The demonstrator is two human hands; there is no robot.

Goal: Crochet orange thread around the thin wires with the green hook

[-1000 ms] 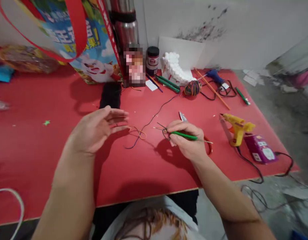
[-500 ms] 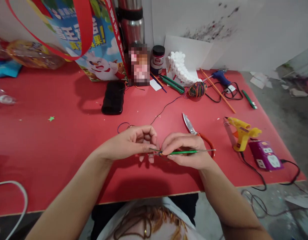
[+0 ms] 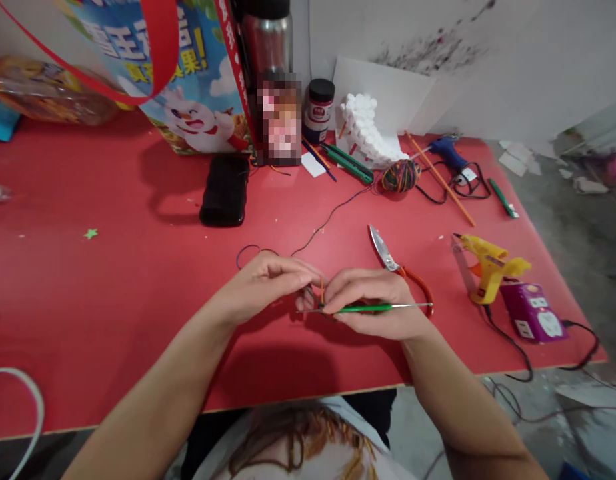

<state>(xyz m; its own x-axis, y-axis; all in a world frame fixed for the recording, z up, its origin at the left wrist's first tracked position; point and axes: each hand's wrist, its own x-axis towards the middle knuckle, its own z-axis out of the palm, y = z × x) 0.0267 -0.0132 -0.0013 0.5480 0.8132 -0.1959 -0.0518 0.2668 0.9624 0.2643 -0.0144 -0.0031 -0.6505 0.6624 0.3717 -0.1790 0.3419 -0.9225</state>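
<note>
My right hand (image 3: 371,300) is closed around a crochet hook (image 3: 365,308) with a green grip and metal ends, lying level and pointing left. Small loops of dark yarn sit on the hook by the right fingertips. My left hand (image 3: 273,283), just left of it, has curled fingers with the yarn (image 3: 322,291) running over the extended index finger. An orange stretch of that yarn drops from the finger to the hook. From the left hand the strand trails back to a multicoloured yarn ball (image 3: 401,176). The inner left fingers are partly hidden.
Orange-handled scissors (image 3: 385,250) lie open just beyond my right hand. A yellow glue gun (image 3: 491,263) and a purple power socket (image 3: 533,313) with cords are at right. A black phone (image 3: 224,192), a green cutter (image 3: 349,164) and a printed bag (image 3: 198,100) stand or lie farther back.
My left hand has turned, its index finger now stretched toward the right hand, lifting an orange bit of yarn above the hook. The right hand keeps its hold; the view has shifted slightly.
</note>
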